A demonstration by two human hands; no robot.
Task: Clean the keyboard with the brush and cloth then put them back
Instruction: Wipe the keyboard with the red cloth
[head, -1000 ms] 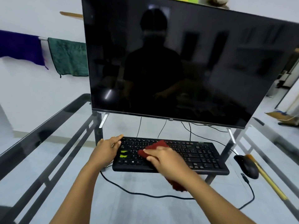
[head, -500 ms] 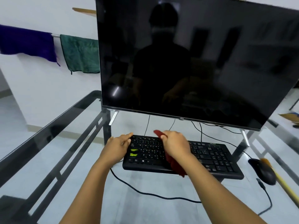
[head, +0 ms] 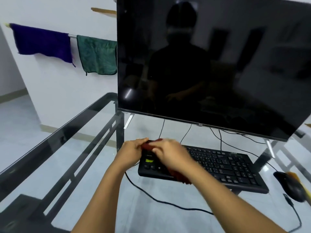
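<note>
A black keyboard (head: pixel 225 167) lies on the glass table under the big dark monitor. My right hand (head: pixel 171 155) presses a red cloth (head: pixel 180 176) onto the keyboard's far left corner; most of the cloth is hidden under the hand and wrist. My left hand (head: pixel 131 153) rests at the keyboard's left end, its fingers touching the cloth's top edge. The brush (head: pixel 296 178), with an orange-brown head, lies at the right beside the mouse and is mostly cut off by the frame edge.
A black mouse (head: pixel 289 187) sits right of the keyboard. Cables (head: pixel 159 201) trail across the glass table (head: pixel 67 140). The monitor (head: pixel 210 64) stands close behind. A purple cloth (head: pixel 42 42) and a green cloth (head: pixel 97 54) hang on a wall rail at the left.
My right hand has swept the red cloth from the keyboard's middle to its far left corner, meeting my left hand. My view has shifted left.
</note>
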